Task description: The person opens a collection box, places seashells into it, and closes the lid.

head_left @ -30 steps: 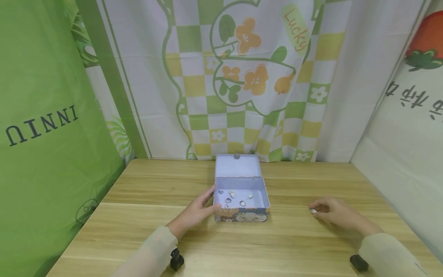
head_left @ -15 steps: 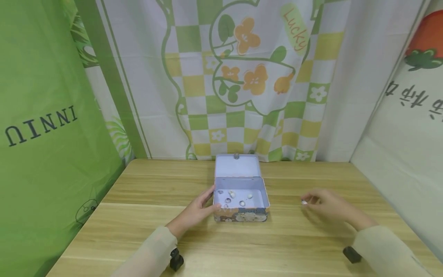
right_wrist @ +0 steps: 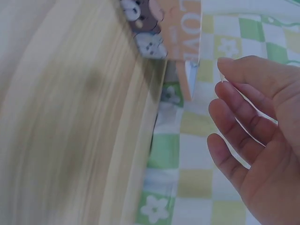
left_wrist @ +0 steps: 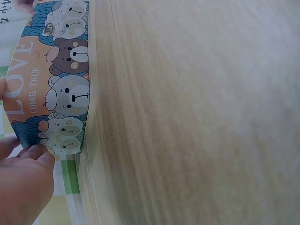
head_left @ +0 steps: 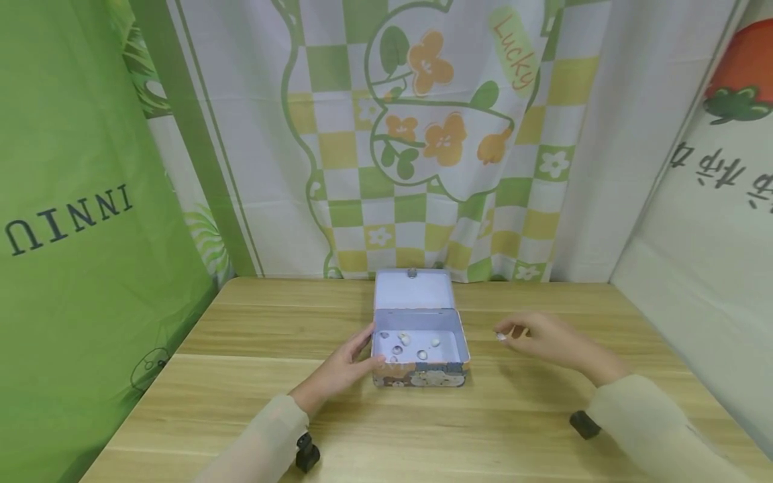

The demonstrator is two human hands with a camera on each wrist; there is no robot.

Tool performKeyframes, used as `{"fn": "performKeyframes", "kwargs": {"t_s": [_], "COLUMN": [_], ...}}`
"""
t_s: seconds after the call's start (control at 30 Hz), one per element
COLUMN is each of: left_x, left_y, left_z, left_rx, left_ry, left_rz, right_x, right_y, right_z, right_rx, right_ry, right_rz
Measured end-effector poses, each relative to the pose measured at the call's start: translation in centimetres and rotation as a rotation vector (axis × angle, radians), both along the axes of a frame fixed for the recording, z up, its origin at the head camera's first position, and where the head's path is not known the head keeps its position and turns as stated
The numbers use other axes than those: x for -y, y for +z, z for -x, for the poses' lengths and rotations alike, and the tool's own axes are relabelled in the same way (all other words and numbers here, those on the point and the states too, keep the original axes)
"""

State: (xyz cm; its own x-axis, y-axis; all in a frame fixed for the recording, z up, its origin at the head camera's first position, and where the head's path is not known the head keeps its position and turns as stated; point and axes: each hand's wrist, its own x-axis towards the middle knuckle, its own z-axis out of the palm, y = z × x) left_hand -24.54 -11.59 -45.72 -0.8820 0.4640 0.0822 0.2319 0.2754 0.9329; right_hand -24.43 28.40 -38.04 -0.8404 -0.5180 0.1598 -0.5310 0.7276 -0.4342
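Note:
A hinged tin box [head_left: 437, 379] stands on the table with its lid [head_left: 413, 290] raised at the back. Several small seashells [head_left: 422, 354] lie scattered on its pale floor. My left hand [head_left: 341, 369] holds the box at its left end, thumb at the front corner. In the left wrist view, bear faces and "LOVE" decorate the box's front [left_wrist: 68, 93], and the fingers [left_wrist: 40, 153] bend at its corner. Right of the box, my right hand [head_left: 540, 335] pinches a small whitish shell [head_left: 500, 337] between thumb and fingertips, raised above the table. In the right wrist view it is mostly hidden.
The wooden table [head_left: 290, 305] reaches back to a checked, flowered curtain [head_left: 338, 147]. A green cloth [head_left: 72, 302] hangs at the left and a white one [head_left: 700, 268] at the right. Black wrist cameras [head_left: 308, 453] sit under both sleeves.
My right hand has moved left and away from me, bringing the pinched shell closer to the box. The left hand and the box stay in place.

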Motion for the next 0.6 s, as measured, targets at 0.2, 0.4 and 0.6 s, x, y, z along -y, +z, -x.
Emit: {"fn": "performKeyframes", "kwargs": {"t_s": [0.2,0.4,0.6], "left_x": [0.0,0.0,0.0], "left_y": [0.2,0.1,0.0], "left_z": [-0.2,0.0,0.1], "left_rx": [0.006,-0.007,-0.003], "left_ry": [0.007,0.0,0.0], "left_rz": [0.009,-0.008,-0.01], "right_x": [2.5,4.7,6.8], "right_y": [0.2,0.0,-0.4], "right_z": [1.0,2.1,3.1], "right_rx": [-0.005,-0.059,-0.052], "right_ry": [0.068,0.142,0.189], "right_rz": [0.062,0.082,0.103]}}
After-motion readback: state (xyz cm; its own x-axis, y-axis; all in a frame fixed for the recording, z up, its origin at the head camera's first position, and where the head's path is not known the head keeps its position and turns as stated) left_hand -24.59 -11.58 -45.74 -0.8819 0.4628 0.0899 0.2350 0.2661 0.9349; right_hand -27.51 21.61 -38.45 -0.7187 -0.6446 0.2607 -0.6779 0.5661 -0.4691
